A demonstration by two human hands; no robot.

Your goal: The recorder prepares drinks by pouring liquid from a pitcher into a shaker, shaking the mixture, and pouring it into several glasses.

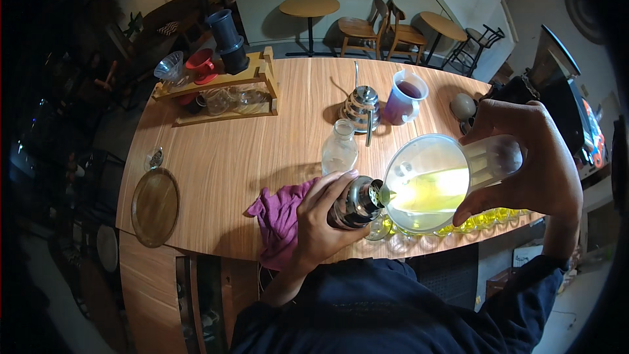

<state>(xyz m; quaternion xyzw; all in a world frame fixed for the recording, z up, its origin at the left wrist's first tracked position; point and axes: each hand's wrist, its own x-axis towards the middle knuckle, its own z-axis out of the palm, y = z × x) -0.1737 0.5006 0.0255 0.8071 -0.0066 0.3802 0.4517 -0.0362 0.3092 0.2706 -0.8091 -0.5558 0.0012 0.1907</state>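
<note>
My left hand [320, 224] is wrapped round a shiny metal cocktail shaker [354, 204], tilted, with a perforated strainer top. In my right hand [538, 165] is a translucent plastic pitcher [426, 155], tipped toward the left, gripped at its handle side. Yellow-green liquid lies inside the pitcher. Its spout meets the shaker's strainer end; whether liquid is flowing there I cannot tell. Behind and below the pitcher, several small glasses [485, 220] with yellow liquid stand in a row, partly hidden. A crumpled purple cloth [278, 217] lies beside my left hand.
Beyond my hands are an empty-looking glass bottle [339, 152], a metal gooseneck kettle [361, 105] and a jug of dark liquid [404, 99]. A wooden rack [262, 80] with coffee drippers stands far left. A round wooden tray [155, 208] sits near the table's left edge.
</note>
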